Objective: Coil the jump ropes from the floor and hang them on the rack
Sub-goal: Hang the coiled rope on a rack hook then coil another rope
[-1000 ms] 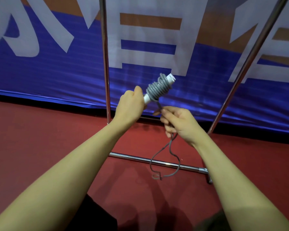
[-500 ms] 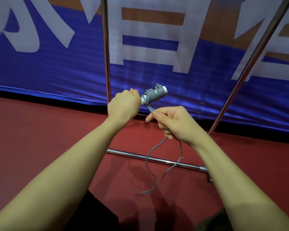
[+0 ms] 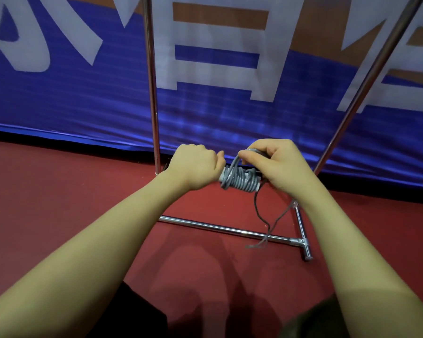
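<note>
the red floor (image 3: 59, 215) carries everything here, and along its far edge hangs the blue banner (image 3: 83, 106) with big white letters. in front of the banner stands the metal rack (image 3: 152, 93): one upright pole near the middle, one leaning pole at the right, and a low bar lying on the floor with a short foot at its right end.

your left hand (image 3: 193, 169) is above the floor, just in front of the middle pole. its fingers are curled tight in a fist around the handles, which are almost fully hidden inside it. your right hand (image 3: 274, 164) is just beside it, the fingers bent, and the thumb with the first finger pinch a loop of the grey jump rope (image 3: 237, 181). the rope is already wound in many turns around the handles between your two hands. a thin loose tail (image 3: 266, 225) hangs down from the bundle to the low bar near the right foot of the rack.

i judge you are at the end of the coiling step. the next move calls for you to wrap or tuck the loose tail so the coil does not open, and keep the left hand firm. the hanging on the rack is not yet done.
</note>
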Action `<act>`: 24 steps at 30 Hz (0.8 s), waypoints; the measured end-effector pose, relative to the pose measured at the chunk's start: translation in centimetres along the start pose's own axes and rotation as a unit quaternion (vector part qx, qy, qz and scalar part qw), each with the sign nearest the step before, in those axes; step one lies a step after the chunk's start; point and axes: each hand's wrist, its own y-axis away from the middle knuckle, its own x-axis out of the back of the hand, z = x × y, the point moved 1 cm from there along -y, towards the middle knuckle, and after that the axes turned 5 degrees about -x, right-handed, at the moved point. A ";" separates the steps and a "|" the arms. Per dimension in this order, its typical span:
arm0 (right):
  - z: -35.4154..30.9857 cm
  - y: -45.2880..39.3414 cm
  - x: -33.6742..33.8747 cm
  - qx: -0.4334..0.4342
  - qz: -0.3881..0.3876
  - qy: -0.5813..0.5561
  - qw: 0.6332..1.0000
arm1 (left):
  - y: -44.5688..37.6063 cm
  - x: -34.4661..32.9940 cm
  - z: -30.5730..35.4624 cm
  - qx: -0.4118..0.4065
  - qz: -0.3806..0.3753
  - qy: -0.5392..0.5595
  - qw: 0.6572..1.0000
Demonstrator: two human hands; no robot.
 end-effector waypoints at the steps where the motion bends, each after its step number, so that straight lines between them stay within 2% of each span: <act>1: 0.4 -0.2 0.2 -0.010 0.014 -0.011 1.000 | 0.0 0.2 0.1 -0.014 0.005 0.000 1.000; 8: 1.4 -0.4 0.5 -0.048 0.028 -0.079 0.995 | 0.1 0.8 0.5 -0.147 0.097 0.034 0.984; 11: 2.2 -0.6 0.5 -0.059 0.033 -0.112 0.991 | 0.3 0.9 0.2 -0.159 0.172 0.065 0.970; 15: 2.6 -0.5 0.2 -0.063 0.023 -0.159 0.985 | 0.5 1.2 0.1 -0.172 0.218 0.110 0.954; 17: 2.6 -0.6 -0.2 -0.064 0.014 -0.199 0.978 | 0.7 2.0 0.0 -0.155 0.218 0.156 0.951; 20: 2.2 -0.9 -0.8 -0.103 0.004 -0.324 0.940 | 0.9 3.1 0.3 -0.088 0.191 0.226 0.951; 22: 2.0 -0.9 -1.0 -0.094 0.022 -0.275 0.957 | 0.5 3.4 0.3 -0.008 0.167 0.301 0.939; 24: 2.2 -0.7 -1.2 -0.059 -0.002 -0.217 0.974 | 0.0 3.4 0.0 0.058 0.140 0.341 0.928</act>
